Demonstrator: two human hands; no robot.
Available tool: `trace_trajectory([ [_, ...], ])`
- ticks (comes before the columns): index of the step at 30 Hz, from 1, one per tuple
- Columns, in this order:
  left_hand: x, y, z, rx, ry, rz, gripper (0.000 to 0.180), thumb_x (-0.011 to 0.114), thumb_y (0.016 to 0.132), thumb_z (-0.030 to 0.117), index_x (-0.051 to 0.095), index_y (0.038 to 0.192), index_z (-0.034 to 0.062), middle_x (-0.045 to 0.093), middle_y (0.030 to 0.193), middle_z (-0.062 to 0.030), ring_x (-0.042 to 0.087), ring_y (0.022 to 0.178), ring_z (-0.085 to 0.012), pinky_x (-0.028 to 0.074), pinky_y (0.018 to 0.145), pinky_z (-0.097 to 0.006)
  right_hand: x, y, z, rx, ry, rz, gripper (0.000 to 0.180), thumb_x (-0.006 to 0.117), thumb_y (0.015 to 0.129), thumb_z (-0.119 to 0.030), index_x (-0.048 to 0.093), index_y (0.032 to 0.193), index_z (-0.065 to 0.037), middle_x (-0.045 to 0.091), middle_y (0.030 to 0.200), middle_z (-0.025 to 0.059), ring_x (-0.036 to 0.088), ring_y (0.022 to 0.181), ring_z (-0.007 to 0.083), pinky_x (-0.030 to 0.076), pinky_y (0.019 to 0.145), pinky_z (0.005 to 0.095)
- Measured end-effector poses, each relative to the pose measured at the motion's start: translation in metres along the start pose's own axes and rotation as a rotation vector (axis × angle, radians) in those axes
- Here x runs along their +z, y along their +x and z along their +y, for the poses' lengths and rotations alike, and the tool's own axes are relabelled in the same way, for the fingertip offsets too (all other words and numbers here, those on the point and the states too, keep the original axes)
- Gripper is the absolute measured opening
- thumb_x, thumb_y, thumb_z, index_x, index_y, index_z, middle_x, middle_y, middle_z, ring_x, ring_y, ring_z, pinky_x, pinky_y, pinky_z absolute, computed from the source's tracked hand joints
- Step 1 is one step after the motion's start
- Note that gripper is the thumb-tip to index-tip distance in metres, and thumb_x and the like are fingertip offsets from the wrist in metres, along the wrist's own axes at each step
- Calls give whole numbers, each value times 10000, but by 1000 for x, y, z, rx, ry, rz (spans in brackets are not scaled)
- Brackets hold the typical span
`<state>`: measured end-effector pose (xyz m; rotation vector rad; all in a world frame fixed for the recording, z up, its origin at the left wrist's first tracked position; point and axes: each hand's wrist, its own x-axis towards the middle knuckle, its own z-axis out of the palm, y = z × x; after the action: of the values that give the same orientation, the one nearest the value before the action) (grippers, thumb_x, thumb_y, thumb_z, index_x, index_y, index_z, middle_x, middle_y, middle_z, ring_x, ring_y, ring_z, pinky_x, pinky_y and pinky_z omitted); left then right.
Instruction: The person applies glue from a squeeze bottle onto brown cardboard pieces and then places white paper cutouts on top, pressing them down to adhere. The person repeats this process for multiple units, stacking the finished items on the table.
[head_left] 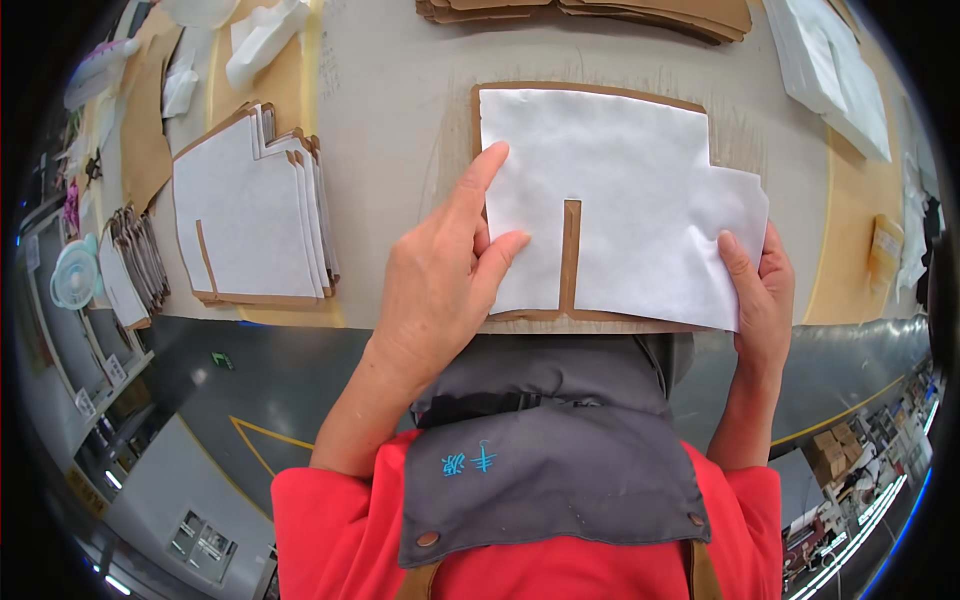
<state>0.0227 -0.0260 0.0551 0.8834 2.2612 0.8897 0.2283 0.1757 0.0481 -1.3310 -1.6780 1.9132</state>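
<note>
We've got the worktop [385,185] first: pale, smooth, scuffed. White sheet [640,190] sits at its near edge, R of mid, approx. flush w/ brown backing [570,285] below, lower R corner a bit past. Sheet = prob. light, thin, bendy, creases easily; R side already dented by the thumb. We'd take it by opp. side edges, fingers under, no hard squeeze. Matte, paper-like, stepped notch at upper R; backing looks like stiffer kraft card.

Near edge, toward L corner: pile [240,225] of similar white-faced pcs, brown rims, same notch, fanned. Far R corner: white stack [830,75], smooth, looks soft.

L hand [440,255]: grip spread, thumb & index apart on sheet's L side, no pinch seen, other fingers mostly hidden. R hand [762,290]: grip closed, thumb on top, fingers behind, pinching sheet's R edge. Smallest: narrow slot [571,225], straight, brown showing thru.
</note>
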Motion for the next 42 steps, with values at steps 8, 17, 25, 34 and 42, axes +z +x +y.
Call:
trace_trajectory([
  [8, 0, -2, -2, 30, 88, 62, 655, 752, 855, 119, 490, 1456, 137, 525, 661, -42, 490, 557, -155, 448, 558, -306, -1, -4, 2, -69, -86, 13, 314, 645, 972, -128, 580, 1234, 34, 666, 1049, 42, 609, 907, 70, 491, 808, 225],
  [17, 12, 21, 23, 456, 226, 150, 525, 721, 855, 60, 580, 1360, 100, 609, 1060, -107, 604, 955, -244, 504, 778, -360, 0, -19, 4, -126, -112, 117, 400, 619, 983, -94, 511, 1342, 44, 680, 960, 44, 610, 859, 72, 484, 783, 211],
  [25, 87, 57, 52, 923, 189, -33, 372, 651, 849, 60, 628, 1216, 1, 604, 1198, -118, 563, 1212, -294, 478, 1018, -386, -8, -25, -6, -52, -343, 142, 588, 647, 957, -85, 415, 1496, -46, 488, 670, -39, 418, 598, 39, 380, 544, 218],
  [34, 109, 65, 60, 1003, 171, -92, 338, 614, 853, 85, 628, 1177, -7, 590, 1211, -116, 553, 1225, -286, 463, 1056, -386, -7, -24, -3, -21, -308, 146, 617, 652, 955, -93, 386, 1510, -63, 486, 666, -26, 423, 603, 47, 379, 543, 216],
  [42, 115, 68, 53, 1028, 143, -99, 327, 643, 858, 94, 630, 1171, 1, 581, 1217, -116, 550, 1222, -289, 457, 1058, -395, -8, -27, -4, -38, -356, 156, 603, 658, 953, -106, 401, 1496, -65, 524, 670, -15, 447, 586, 53, 395, 540, 231],
])
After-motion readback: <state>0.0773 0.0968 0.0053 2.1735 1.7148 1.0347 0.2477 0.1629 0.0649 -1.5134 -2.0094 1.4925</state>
